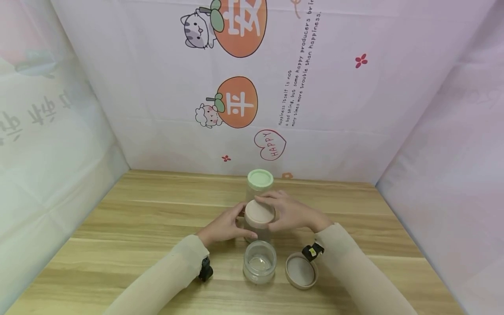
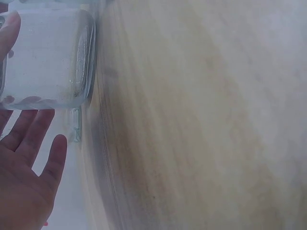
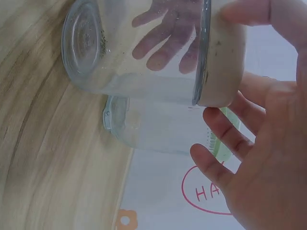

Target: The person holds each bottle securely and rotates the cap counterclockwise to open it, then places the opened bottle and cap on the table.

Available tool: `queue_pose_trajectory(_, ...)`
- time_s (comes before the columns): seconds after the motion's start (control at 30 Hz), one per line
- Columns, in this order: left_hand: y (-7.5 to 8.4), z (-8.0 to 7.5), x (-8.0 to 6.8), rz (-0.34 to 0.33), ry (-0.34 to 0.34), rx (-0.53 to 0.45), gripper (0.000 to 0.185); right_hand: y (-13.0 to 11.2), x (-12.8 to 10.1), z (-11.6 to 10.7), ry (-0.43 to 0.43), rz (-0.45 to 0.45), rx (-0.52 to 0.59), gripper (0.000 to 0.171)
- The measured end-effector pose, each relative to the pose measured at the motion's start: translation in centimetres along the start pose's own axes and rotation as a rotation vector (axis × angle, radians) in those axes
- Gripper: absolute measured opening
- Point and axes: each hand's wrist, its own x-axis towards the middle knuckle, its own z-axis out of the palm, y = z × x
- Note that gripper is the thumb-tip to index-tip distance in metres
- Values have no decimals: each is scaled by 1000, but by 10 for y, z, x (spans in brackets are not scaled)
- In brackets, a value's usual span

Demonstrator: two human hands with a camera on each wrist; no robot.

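A clear glass jar (image 3: pixel 153 52) with a beige lid (image 1: pixel 260 211) stands on the wooden table between both hands. My left hand (image 1: pixel 225 225) holds the jar's glass body, thumb on the near side and fingers behind. Through the glass in the right wrist view, the left fingers show spread against the far side. From the right, my right hand (image 1: pixel 293 212) grips the beige lid's edge between thumb and fingers; its lower fingers extend free of the lid. The lid sits on the jar's mouth.
Right behind stands a taller jar with a green lid (image 1: pixel 260 179). In front is a lidless glass jar (image 1: pixel 259 277). A loose beige lid (image 1: pixel 301 271) lies upturned beside it, under the right sleeve. Printed cloth (image 1: pixel 330 105) walls the table's back and sides.
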Motion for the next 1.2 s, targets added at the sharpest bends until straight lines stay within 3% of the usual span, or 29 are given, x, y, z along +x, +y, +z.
queue_pose_trajectory(0.17, 22, -5, -7, -2, -7, -5, 81, -4, -1, 1, -37, 30, 38, 85)
queue_pose_trajectory(0.27, 25, -5, -8, -5, -3, 0, 79, -6, -2, 3, -17, 37, 42, 87)
queue_pose_trajectory(0.43, 26, -4, -9, -11, 4, -7, 77, -11, -5, 6, 117, 71, -103, 91)
queue_pose_trajectory(0.57, 26, -5, -9, -14, 10, -24, 77, -15, -6, 8, 177, 150, -215, 94)
queue_pose_trajectory(0.8, 26, -5, -8, -17, 7, -35, 77, -19, -6, 13, 189, 226, -251, 91)
queue_pose_trajectory(1.2, 28, -4, -9, -22, 7, -35, 78, -17, -10, 13, 169, 188, -262, 89)
